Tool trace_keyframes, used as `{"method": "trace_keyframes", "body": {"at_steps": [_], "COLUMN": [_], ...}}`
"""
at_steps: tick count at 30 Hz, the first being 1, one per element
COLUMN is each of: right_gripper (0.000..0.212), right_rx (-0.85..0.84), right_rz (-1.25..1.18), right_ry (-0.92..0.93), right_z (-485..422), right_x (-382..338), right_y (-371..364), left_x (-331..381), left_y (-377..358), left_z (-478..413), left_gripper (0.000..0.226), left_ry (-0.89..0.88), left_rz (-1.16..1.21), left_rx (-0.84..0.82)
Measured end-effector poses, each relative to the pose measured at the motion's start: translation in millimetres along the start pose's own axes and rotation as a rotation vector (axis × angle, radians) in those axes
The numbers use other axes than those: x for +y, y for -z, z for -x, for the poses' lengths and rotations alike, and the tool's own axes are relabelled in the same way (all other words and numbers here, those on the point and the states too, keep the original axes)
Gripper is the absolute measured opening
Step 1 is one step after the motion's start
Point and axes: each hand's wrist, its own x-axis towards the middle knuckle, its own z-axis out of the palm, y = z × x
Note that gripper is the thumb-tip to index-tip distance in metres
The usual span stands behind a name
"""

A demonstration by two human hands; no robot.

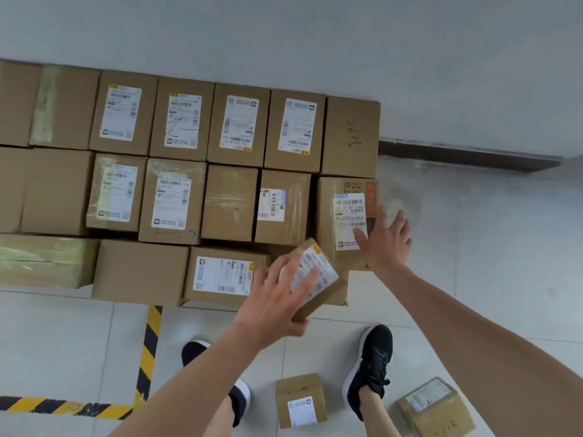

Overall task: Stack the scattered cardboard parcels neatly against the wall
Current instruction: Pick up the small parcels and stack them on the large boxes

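A wide stack of cardboard parcels (176, 200) stands against the white wall (315, 42), most with white shipping labels on top. My left hand (280, 301) grips a small labelled parcel (318, 272), tilted, over the stack's front right corner. My right hand (386, 239) is spread flat with straight fingers on the right end parcel (344, 197), which has an orange printed side. Two small parcels lie loose on the floor: one (299, 400) between my feet, another (437, 408) at the lower right.
My black shoes (372, 364) stand on pale floor tiles just before the stack. Yellow-black hazard tape (150, 348) runs along the floor at the left. A dark skirting board (467, 154) lines the wall to the right, with bare floor in front of it.
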Motion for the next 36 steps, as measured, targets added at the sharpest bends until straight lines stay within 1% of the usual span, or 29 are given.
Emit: {"method": "trace_keyframes", "body": {"at_steps": [2, 4, 6, 8, 10, 12, 13, 17, 21, 25, 28, 30, 33, 36], "right_gripper": [0.093, 0.1, 0.102, 0.096, 0.077, 0.06, 0.055, 0.051, 0.041, 0.044, 0.043, 0.044, 0.046, 0.045], "right_rx": [-0.053, -0.123, -0.158, -0.163, -0.142, -0.112, -0.097, -0.016, -0.01, -0.035, -0.074, -0.107, -0.157, -0.19], "right_rz": [-0.05, -0.133, -0.248, -0.333, -0.431, -0.524, -0.546, -0.543, -0.548, -0.608, -0.656, -0.682, -0.707, -0.7], "right_ry": [-0.043, -0.075, -0.095, -0.067, -0.004, 0.012, 0.014, 0.034, 0.045, 0.057, 0.082, 0.109, 0.162, 0.202], "right_z": [-5.9, -10.4, -15.2, -16.3, -14.3, -11.3, -9.5, -3.6, -2.0, -0.1, 2.5, 2.9, 0.7, -2.4], "right_x": [13.3, 22.8, 29.3, 33.4, 34.2, 29.2, 25.0, 15.3, 18.9, 23.5, 26.0, 28.5, 33.7, 37.9], "right_y": [-3.7, -11.7, -23.7, -34.6, -46.3, -55.0, -58.6, -69.0, -69.6, -66.7, -64.5, -64.3, -63.6, -61.6], "left_x": [-0.4, -6.4, -16.9, -27.9, -37.8, -47.5, -51.7, -56.4, -54.0, -50.2, -45.2, -41.2, -34.9, -33.3], "left_y": [-8.8, -16.2, -22.9, -26.9, -31.5, -36.7, -39.8, -56.0, -67.7, -79.6, -89.2, -95.8, -101.1, -102.2], "left_z": [-1.6, -7.2, -15.2, -24.0, -30.1, -38.2, -42.0, -55.7, -51.9, -41.1, -35.7, -34.0, -32.4, -30.6], "left_gripper": [0.099, 0.096, 0.094, 0.093, 0.092, 0.091, 0.091, 0.093, 0.089, 0.077, 0.077, 0.08, 0.083, 0.085], "left_ry": [-0.201, -0.4, -0.604, -0.757, -0.799, -0.785, -0.771, -0.703, -0.567, -0.442, -0.306, -0.251, -0.205, -0.211], "left_rz": [-0.113, -0.191, -0.274, -0.368, -0.421, -0.462, -0.477, -0.487, -0.465, -0.502, -0.447, -0.42, -0.39, -0.376], "left_rx": [0.004, -0.044, -0.075, -0.094, -0.122, -0.135, -0.143, -0.187, -0.191, -0.153, -0.15, -0.14, -0.123, -0.096]}}
